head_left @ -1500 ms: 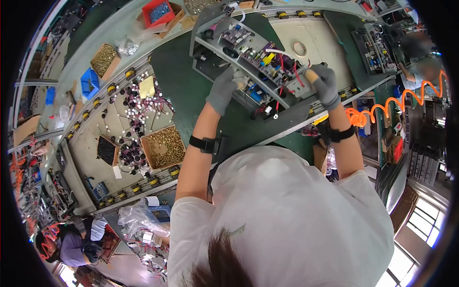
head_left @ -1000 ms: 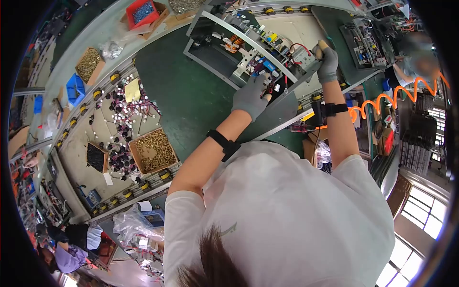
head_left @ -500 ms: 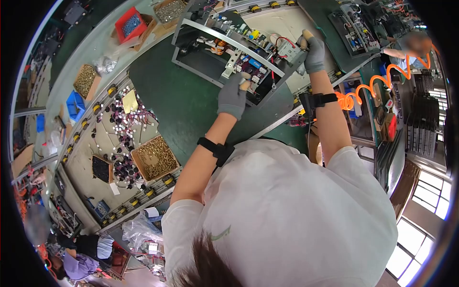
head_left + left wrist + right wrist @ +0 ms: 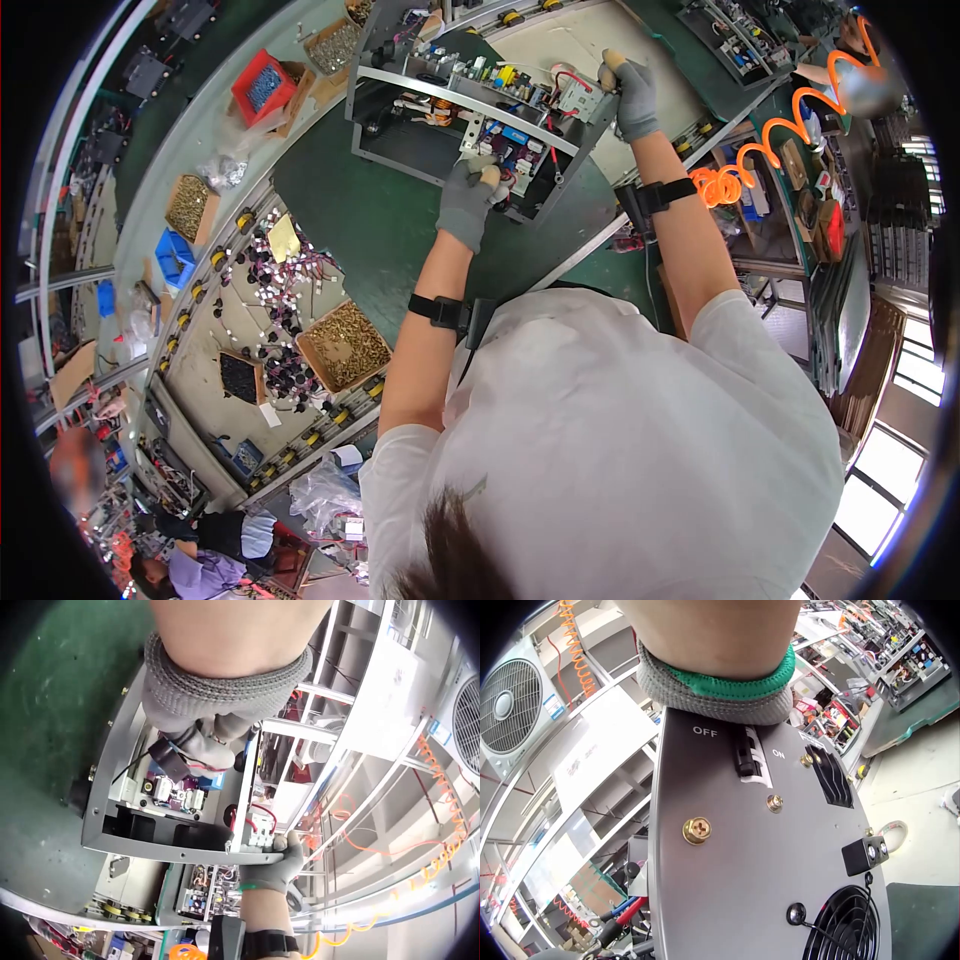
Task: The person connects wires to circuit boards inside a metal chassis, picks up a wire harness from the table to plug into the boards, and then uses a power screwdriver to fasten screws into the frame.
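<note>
A grey metal chassis (image 4: 405, 160) full of circuit boards (image 4: 515, 135) and wires stands tilted on the green work surface. My gloved left hand (image 4: 466, 200) is at its near side, fingers reaching in over the frame. In the left wrist view those fingers curl beside a small black part (image 4: 169, 759) with thin wires, seemingly pinching it. My gloved right hand (image 4: 632, 95) grips the chassis's right end at the upper corner. In the right wrist view its cuff covers the panel (image 4: 735, 862) above the OFF/ON switch (image 4: 746, 754); the fingers are hidden there.
To the left lie many wired connectors (image 4: 290, 265) and a box of brass fasteners (image 4: 345, 345). Blue (image 4: 174, 258) and red (image 4: 262, 85) bins stand beyond the roller rail. Another chassis (image 4: 735, 40) sits at the back right, near an orange coiled hose (image 4: 720, 185).
The chassis has been tipped so its inside faces me more. My left hand went from its frame to the wiring inside, then back to the near edge. The right hand keeps its corner.
</note>
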The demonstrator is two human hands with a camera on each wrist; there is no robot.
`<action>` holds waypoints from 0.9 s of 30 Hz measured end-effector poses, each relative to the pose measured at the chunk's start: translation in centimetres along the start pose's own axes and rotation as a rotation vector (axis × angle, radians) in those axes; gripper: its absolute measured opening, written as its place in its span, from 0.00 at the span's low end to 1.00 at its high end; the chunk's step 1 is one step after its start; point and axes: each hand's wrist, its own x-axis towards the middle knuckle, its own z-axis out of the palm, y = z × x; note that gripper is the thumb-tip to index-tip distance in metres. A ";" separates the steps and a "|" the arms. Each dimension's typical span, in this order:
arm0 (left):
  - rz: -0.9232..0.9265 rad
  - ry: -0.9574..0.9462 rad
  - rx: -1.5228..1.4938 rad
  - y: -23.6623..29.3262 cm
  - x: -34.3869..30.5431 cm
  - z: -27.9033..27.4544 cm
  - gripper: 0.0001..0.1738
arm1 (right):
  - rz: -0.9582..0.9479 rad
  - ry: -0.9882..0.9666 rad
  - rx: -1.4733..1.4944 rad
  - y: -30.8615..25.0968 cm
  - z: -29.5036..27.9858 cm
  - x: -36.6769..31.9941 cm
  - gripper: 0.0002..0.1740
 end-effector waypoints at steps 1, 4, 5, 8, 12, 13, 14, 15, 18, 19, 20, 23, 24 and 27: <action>0.101 -0.029 0.164 0.1 -0.4 0.4 0.14 | -0.002 0.004 0.004 -0.3 0.1 -0.1 0.21; 0.185 -0.111 0.348 0.8 -1.0 0.4 0.13 | -0.005 -0.008 -0.072 -0.9 0.7 -0.6 0.23; 0.201 -0.120 0.383 0.9 -0.9 0.2 0.14 | -0.023 -0.020 -0.075 -0.8 0.6 -0.7 0.23; 0.230 -0.181 0.368 -0.2 -0.1 -0.9 0.14 | -0.042 -0.035 -0.085 -1.1 0.7 -1.3 0.23; 0.271 -0.117 0.557 -0.3 -0.9 -0.6 0.16 | -0.039 -0.014 -0.139 -1.5 1.0 -1.7 0.23; 0.308 -0.135 0.488 -0.5 -0.9 -0.8 0.19 | -0.047 -0.010 -0.133 -1.3 0.8 -1.4 0.23; 0.316 -0.140 0.495 -0.5 -1.0 -0.9 0.19 | -0.043 -0.014 -0.101 -0.7 0.5 -1.1 0.22; 0.270 -0.130 0.476 -0.2 -1.4 -0.8 0.20 | -0.040 -0.019 -0.069 -0.4 0.4 -1.0 0.21; 0.252 -0.096 0.481 0.4 -2.3 -0.5 0.21 | -0.052 -0.027 -0.077 0.2 0.2 -0.9 0.20; 0.280 -0.033 0.462 0.2 -2.3 -0.6 0.20 | -0.061 -0.026 -0.068 0.0 0.2 -0.9 0.20; 0.308 0.031 0.442 -0.1 -2.1 -0.9 0.19 | -0.060 -0.029 -0.073 -0.2 0.3 -1.0 0.21; 0.434 0.095 0.587 -0.3 -1.8 -1.6 0.17 | -0.062 -0.035 -0.058 -0.6 0.8 -1.4 0.21; 0.429 0.071 0.563 -0.2 -1.9 -1.3 0.18 | -0.056 -0.035 -0.056 -0.7 0.7 -1.5 0.22; 0.170 0.219 0.231 0.8 -1.5 -0.4 0.10 | -0.047 -0.045 -0.052 -1.0 0.9 -1.9 0.23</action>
